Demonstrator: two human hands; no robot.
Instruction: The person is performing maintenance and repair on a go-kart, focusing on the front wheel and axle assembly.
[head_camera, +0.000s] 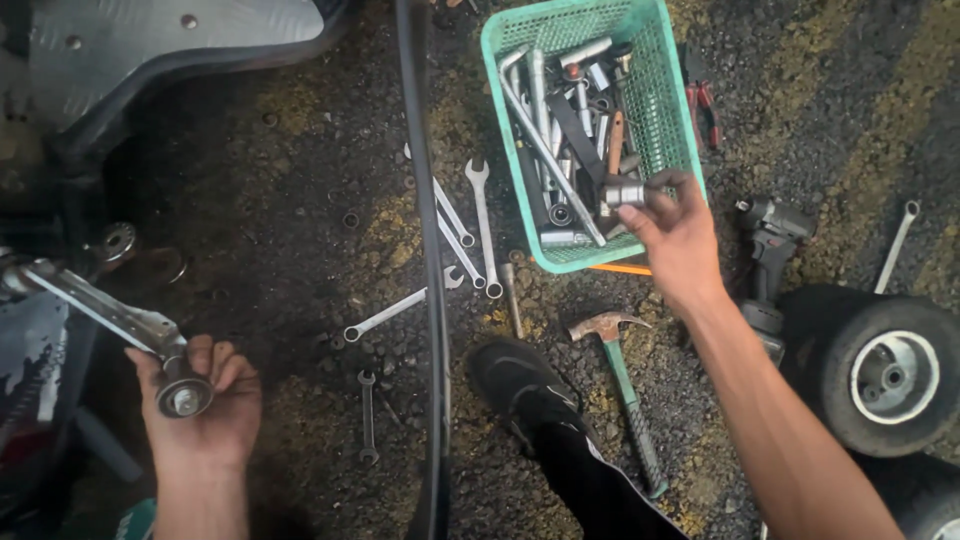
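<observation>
My left hand (205, 410) at the lower left cups a round metal fitting (185, 397) at the end of a silver metal arm (95, 305) that runs up and left. My right hand (678, 235) reaches over the near right corner of a green plastic basket (668, 110) and pinches a short silver socket (624, 192) between thumb and fingers. The basket is packed with several wrenches, sockets and extension bars.
Several open-end wrenches (480, 225) lie loose on the dark gravel ground. A claw hammer (620, 385) with a green handle lies near my black shoe (525, 385). A cordless driver (770, 245), red-handled pliers (705, 105), a small wheel (885, 370) and a vertical black tube (425, 250) are nearby.
</observation>
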